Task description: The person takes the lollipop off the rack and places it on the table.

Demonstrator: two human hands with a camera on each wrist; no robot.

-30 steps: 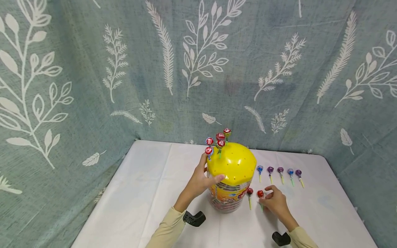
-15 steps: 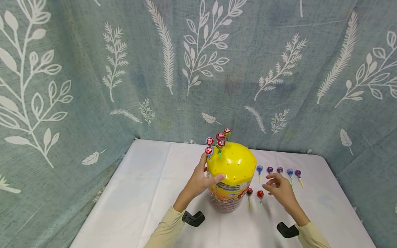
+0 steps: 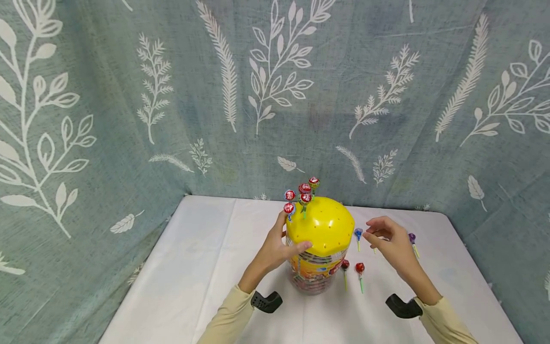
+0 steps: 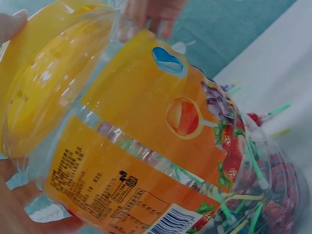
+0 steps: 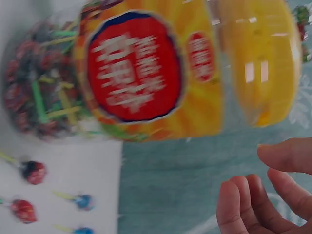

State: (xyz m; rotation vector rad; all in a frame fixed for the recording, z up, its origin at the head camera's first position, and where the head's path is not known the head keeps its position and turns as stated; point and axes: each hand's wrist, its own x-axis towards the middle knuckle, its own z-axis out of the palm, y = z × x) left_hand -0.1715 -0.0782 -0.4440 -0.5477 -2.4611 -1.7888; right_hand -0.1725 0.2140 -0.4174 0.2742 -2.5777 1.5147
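Note:
A clear candy jar with a yellow lid stands on the table, its orange label facing the left wrist camera. My left hand grips its lid edge, thumb across the near side. Several lollipops stick up from holes at the lid's far left. My right hand hovers over the back row of lollipops, fingers loosely bent, nothing between them. Beside its fingertips lies a blue lollipop; a purple lollipop shows past the hand. Others in that row are mostly hidden beneath it.
Two red-wrapped lollipops, one darker and one brighter, lie in front of the row, right of the jar. More lollipops fill the jar's lower part. A leaf-patterned curtain hangs behind the white table.
My right hand has moved away from the bright red lollipop, back and to the right, over the back row. That lollipop stays on the table. My left hand keeps its grip on the jar.

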